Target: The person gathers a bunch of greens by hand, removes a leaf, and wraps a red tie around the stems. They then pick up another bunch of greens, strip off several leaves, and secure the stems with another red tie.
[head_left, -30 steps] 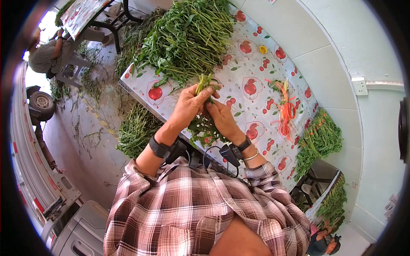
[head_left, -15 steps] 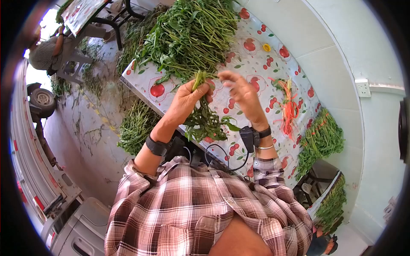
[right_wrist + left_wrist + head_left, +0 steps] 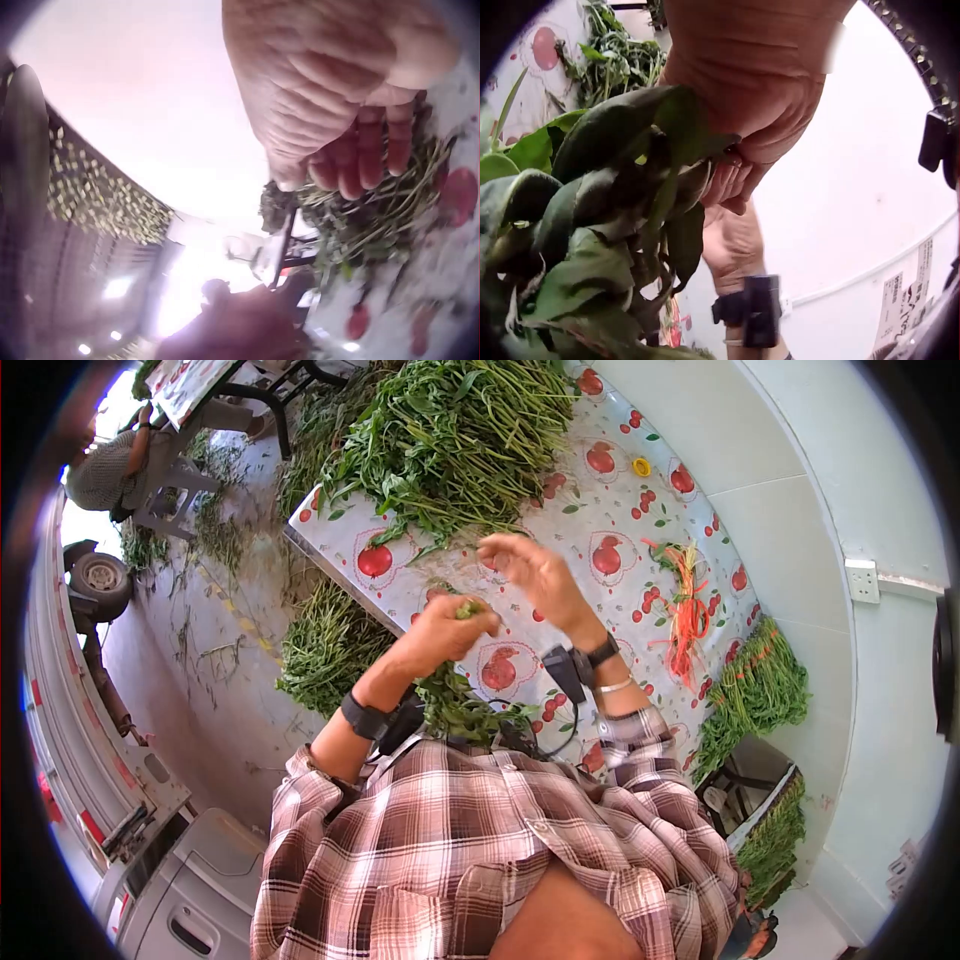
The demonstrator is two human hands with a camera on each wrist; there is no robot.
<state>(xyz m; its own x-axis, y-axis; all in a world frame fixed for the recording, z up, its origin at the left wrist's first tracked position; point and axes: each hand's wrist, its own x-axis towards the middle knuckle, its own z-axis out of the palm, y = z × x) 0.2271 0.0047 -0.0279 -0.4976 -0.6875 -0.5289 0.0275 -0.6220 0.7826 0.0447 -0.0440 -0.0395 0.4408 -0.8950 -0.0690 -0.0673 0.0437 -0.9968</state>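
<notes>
My left hand (image 3: 440,635) grips a bunch of leafy green stems (image 3: 455,705) in front of the plaid shirt. The stem ends poke out above the fist, and the leaves hang below it; in the left wrist view those broad leaves (image 3: 592,217) fill the lower left. Up and to the right of that fist, my right hand (image 3: 540,585) is raised over the table with nothing in it. Its fingers (image 3: 367,150) are loosely bent in the right wrist view. Just beyond both hands lies a big heap of greens (image 3: 460,450).
On the fruit-patterned tablecloth (image 3: 560,630) lie orange-red ties (image 3: 688,620) and a yellow ring (image 3: 641,466). Tied greens (image 3: 755,685) are stacked at the right end. Another pile (image 3: 335,645) is beside the table's left edge. A person (image 3: 105,475) sits at the far left.
My right hand has come away from the bunch, moved right, and lifted with nothing in it. My left hand has drawn the bunch down toward the shirt.
</notes>
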